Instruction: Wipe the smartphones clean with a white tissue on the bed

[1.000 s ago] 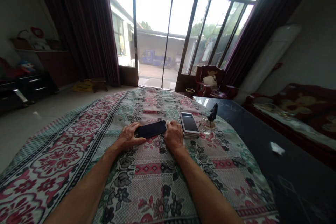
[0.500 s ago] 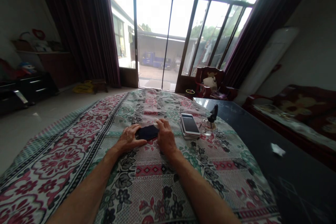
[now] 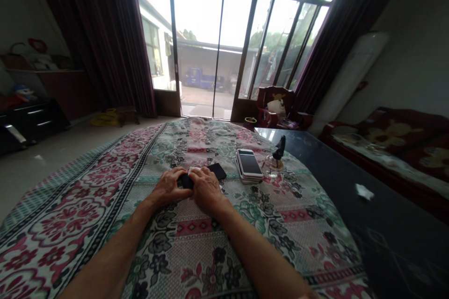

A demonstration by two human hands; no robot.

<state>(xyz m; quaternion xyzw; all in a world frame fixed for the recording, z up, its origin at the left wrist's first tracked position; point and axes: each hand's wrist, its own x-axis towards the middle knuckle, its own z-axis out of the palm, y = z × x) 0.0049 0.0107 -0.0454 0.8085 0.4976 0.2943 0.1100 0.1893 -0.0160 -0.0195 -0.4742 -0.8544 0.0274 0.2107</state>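
A dark smartphone [image 3: 217,171] lies flat on the flowered tablecloth [image 3: 213,257]. My left hand [image 3: 170,185] grips its left end, with thumb and fingers along the edges. Over the phone's left half lies my right hand [image 3: 206,189], its fingers closed on a small white cloth [image 3: 193,169] pressed to the surface. The phone's middle is hidden under that hand. To the right sits a stack of phones [image 3: 249,166], a white-framed one on top. Just past the stack stands a clear spray bottle [image 3: 275,163] with a black trigger head.
A dark glossy table [image 3: 382,224] adjoins the round table on the right, with a crumpled white tissue [image 3: 365,192] on it. Beyond are a wooden armchair [image 3: 275,103] and a wooden sofa [image 3: 389,126]. A glass door [image 3: 196,56] fills the back.
My right hand has slid left with the white cloth, from the phone's right end to its left half, uncovering the right end. The view has shifted slightly.
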